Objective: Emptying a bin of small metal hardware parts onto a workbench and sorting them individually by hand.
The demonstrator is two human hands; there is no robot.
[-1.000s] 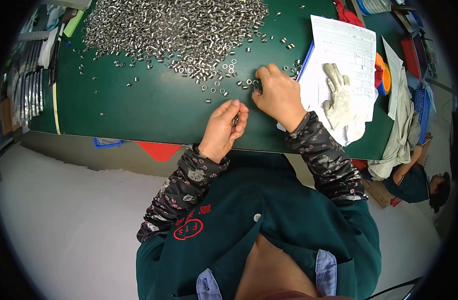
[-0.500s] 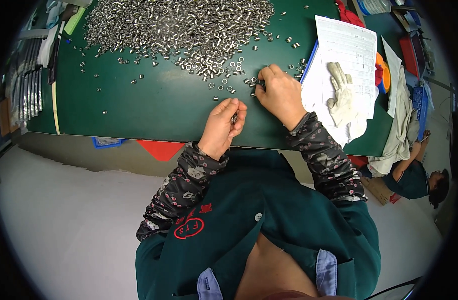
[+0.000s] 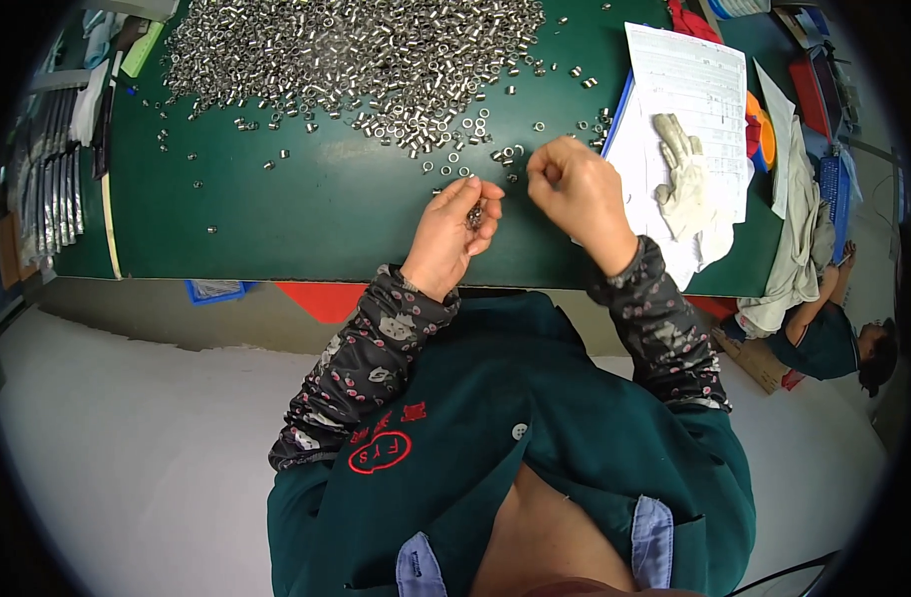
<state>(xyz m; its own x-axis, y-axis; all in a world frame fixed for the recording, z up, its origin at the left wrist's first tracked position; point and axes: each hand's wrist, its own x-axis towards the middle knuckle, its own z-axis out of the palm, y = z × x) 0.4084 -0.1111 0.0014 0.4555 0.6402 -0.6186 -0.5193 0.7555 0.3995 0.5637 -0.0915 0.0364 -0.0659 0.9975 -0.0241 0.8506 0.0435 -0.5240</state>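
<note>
A big heap of small silver metal rings [image 3: 346, 45] covers the far part of a green table mat [image 3: 276, 209]. Loose rings [image 3: 465, 134] lie scattered between the heap and my hands. My left hand [image 3: 450, 234] is cupped near the table's front edge and holds a small bunch of rings [image 3: 473, 214]. My right hand [image 3: 575, 189] is lifted just right of it, fingers curled, thumb and forefinger pinched together beside the loose rings; what it pinches is too small to see.
White printed sheets [image 3: 689, 85] with a light work glove [image 3: 679, 174] on them lie at the right. Long metal strips [image 3: 52, 194] line the left edge. Another person [image 3: 833, 333] crouches on the floor at the right. Cloths and red items crowd the far right corner.
My right hand has lifted off the loose rings and drawn back toward my left hand. My left hand stays cupped in about the same place.
</note>
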